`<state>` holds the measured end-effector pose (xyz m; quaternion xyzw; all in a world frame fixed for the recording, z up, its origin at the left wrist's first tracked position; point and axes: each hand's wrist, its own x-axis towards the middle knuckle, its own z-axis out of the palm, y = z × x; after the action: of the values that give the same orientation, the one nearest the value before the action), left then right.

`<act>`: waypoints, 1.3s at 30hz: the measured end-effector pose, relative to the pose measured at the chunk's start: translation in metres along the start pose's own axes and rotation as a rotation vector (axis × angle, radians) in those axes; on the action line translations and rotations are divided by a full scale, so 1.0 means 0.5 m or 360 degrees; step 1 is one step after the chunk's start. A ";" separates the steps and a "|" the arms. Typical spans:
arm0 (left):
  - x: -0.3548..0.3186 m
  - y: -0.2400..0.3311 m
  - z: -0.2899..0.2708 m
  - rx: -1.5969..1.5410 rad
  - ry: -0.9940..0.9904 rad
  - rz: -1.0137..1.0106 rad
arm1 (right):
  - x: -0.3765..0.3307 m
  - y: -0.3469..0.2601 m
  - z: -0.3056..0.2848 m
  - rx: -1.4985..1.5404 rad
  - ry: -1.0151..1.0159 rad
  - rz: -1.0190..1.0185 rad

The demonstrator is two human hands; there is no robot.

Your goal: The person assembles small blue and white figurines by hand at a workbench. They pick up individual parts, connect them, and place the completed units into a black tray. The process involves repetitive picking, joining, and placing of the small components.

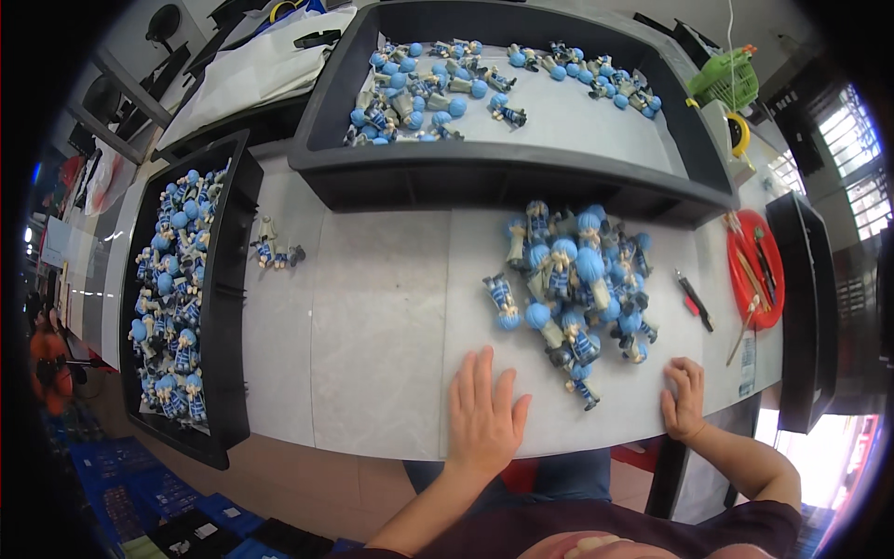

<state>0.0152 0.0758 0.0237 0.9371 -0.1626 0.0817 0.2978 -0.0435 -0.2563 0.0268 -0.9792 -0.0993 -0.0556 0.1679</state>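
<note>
Figurines [562,264] blue-headed, blue-striped. Trays [503,183] black. Dish [765,320] red. Basket [731,86] green.

A head-worn fisheye looks down — onto the table [372,326].

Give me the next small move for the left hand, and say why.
I'd probably slide the left hand forward to the blue-headed figurine at the left edge of the pile: it lies just beyond that hand, which rests palm-down on the table.

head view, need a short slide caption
Left hand open and right hand curled at a pale table, a heap of blue-headed figurines before them, more in two black trays.
</note>
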 end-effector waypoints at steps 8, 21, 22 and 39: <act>0.003 0.009 -0.002 -0.0002 -0.0027 -0.0039 | 0.003 0.007 -0.004 -0.0011 0.0015 0.0009; -0.026 0.017 0.023 0.0244 0.0213 0.0077 | -0.024 0.006 0.001 0.0147 0.0287 -0.0113; -0.025 0.016 0.026 0.0254 0.0225 0.0089 | -0.025 0.008 0.004 0.0156 0.0309 -0.0119; 0.003 0.040 0.028 0.0242 0.0146 0.0075 | -0.015 0.019 -0.017 0.0106 0.0232 -0.0083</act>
<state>0.0105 0.0518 0.0235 0.9483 -0.1640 0.1435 0.2308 -0.0494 -0.2692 0.0309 -0.9635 -0.1140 -0.1278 0.2056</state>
